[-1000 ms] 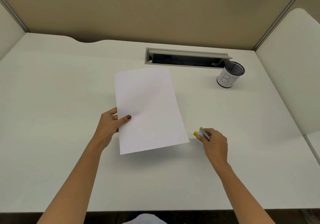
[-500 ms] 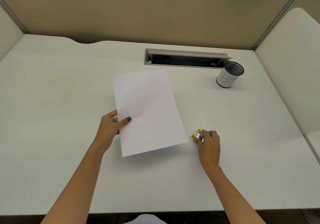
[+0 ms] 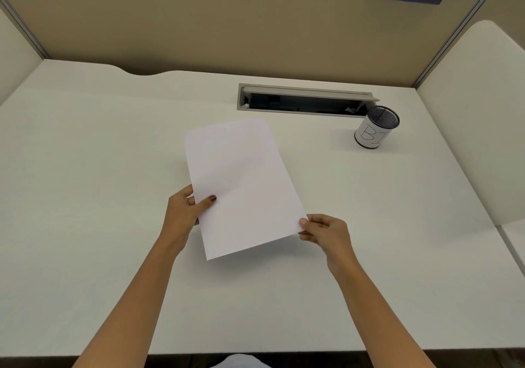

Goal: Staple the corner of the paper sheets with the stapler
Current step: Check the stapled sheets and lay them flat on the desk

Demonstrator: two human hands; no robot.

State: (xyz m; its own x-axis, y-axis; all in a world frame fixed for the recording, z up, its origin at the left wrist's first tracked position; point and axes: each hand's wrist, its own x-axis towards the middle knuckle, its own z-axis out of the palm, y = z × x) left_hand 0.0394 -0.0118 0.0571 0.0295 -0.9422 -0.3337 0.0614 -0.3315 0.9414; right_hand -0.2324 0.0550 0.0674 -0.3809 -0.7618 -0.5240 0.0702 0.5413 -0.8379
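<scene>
White paper sheets [image 3: 241, 185] are held tilted just above the desk [image 3: 99, 168]. My left hand [image 3: 181, 211] pinches their left edge, thumb on top. My right hand [image 3: 326, 232] is closed at the sheets' near right corner, with the thumb tip resting on that corner. The yellow stapler seen in this hand earlier is hidden inside the curled fingers and shows nowhere in the frame.
A mesh pen cup [image 3: 375, 129] with a white label stands at the back right, next to an open cable slot [image 3: 304, 100] set into the desk. Beige partitions enclose the back and both sides, and the right panel [image 3: 468, 140] is close.
My right hand, holding the stapler, has closed in to the paper's near right corner, so the stapler is now covered. The left hand and the sheets have barely shifted.
</scene>
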